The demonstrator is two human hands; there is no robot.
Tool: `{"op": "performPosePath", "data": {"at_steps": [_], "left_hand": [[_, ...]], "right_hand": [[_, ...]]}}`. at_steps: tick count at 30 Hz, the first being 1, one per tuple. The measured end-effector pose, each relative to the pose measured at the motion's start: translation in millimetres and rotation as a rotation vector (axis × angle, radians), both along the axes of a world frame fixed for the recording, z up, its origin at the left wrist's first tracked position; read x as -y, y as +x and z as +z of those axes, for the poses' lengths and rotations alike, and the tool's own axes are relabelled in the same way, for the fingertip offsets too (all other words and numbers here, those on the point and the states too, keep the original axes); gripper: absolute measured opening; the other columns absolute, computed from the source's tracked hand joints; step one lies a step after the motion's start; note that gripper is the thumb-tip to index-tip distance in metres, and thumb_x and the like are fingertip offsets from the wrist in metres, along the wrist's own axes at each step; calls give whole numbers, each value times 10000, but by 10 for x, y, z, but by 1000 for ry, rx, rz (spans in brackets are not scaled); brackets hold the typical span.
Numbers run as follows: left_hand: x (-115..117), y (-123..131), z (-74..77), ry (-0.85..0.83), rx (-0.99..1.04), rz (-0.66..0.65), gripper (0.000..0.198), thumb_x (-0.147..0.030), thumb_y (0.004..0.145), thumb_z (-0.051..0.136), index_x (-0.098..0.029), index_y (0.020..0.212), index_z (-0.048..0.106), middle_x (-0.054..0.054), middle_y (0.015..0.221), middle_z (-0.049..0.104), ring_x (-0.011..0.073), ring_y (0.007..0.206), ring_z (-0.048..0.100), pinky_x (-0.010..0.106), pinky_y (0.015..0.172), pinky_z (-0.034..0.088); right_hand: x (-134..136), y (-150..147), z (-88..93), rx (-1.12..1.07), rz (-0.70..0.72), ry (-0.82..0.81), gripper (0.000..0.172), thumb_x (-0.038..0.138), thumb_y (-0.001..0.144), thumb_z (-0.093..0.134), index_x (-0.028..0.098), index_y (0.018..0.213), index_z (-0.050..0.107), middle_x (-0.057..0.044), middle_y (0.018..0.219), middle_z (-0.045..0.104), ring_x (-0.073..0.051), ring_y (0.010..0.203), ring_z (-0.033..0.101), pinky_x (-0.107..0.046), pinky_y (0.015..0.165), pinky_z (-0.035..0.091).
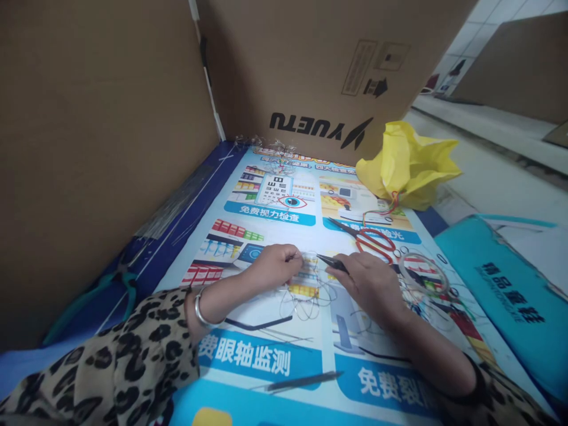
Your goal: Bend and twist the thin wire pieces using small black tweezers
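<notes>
My left hand [278, 264] is closed in a pinch on thin wire, its fingertips turned toward the middle. Fine wire loops [306, 303] spread below and beside those fingers, over the printed poster [284, 242]. In my right hand [370, 284] is a pair of dark-tipped pliers [332, 262], the fingers wrapped round its handles. The plier tips point left, close to the wire by my left fingertips. Whether the jaws grip the wire is too small to tell. Orange-handled scissors [375, 241] lie just beyond my right hand.
Cardboard panels [310, 77] stand at the left and back. Teal-handled pliers [124, 284] and straight wires [166, 213] lie left. A wire bundle [306, 381] is in front. Rightward are a clear ring [423, 273], yellow bag [408, 165] and teal box [497, 296]. Wire pieces [279, 155] sit behind.
</notes>
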State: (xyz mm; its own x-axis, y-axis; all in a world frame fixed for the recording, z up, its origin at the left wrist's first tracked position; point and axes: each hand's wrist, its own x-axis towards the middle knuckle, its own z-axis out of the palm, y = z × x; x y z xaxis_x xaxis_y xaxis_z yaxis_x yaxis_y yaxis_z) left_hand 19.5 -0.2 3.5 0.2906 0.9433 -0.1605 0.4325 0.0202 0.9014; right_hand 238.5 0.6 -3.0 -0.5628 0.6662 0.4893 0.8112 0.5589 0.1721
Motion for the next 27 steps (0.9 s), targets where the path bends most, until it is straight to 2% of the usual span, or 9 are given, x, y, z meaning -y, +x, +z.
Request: {"op": "performPosePath", "data": {"at_steps": [4, 12, 18, 22, 27], "left_hand": [[4, 12, 7, 24, -40, 10, 196, -312, 754, 441, -179, 670, 559, -40, 477, 537, 96, 431, 500, 197, 462, 352], [19, 35, 14, 68, -56, 130, 160, -271, 741, 447, -184, 679, 566, -45, 484, 539, 101, 468, 485, 199, 476, 352], [54, 42, 37, 21, 76, 181, 130, -256, 750, 449, -186, 700, 547, -52, 475, 514, 90, 439, 478, 193, 472, 361], [91, 71, 37, -14, 180, 205, 143, -284, 781, 439, -187, 721, 525, -53, 490, 510, 83, 438, 484, 188, 480, 376], [116, 97, 35, -34, 191, 190, 153, -295, 790, 444, -185, 709, 513, -54, 487, 502, 78, 421, 466, 185, 469, 371]], "right_hand": [[64, -57, 48, 13, -2, -49, 327, 448, 854, 456, 171, 861, 628, -36, 672, 605, -164, 686, 549, -266, 629, 327], [112, -98, 161, 10, -108, -354, 386, 507, 864, 385, 202, 746, 589, -24, 699, 630, -158, 650, 577, -253, 540, 295], [92, -60, 180, 58, -132, -289, 378, 484, 870, 387, 183, 797, 604, -51, 739, 636, -170, 696, 580, -262, 558, 294], [98, -75, 187, 37, -145, -335, 386, 501, 867, 379, 192, 787, 597, -44, 744, 635, -176, 704, 579, -262, 565, 303], [105, -103, 187, 49, -138, -363, 376, 485, 870, 383, 186, 784, 594, -54, 750, 638, -183, 728, 580, -257, 581, 311]]}}
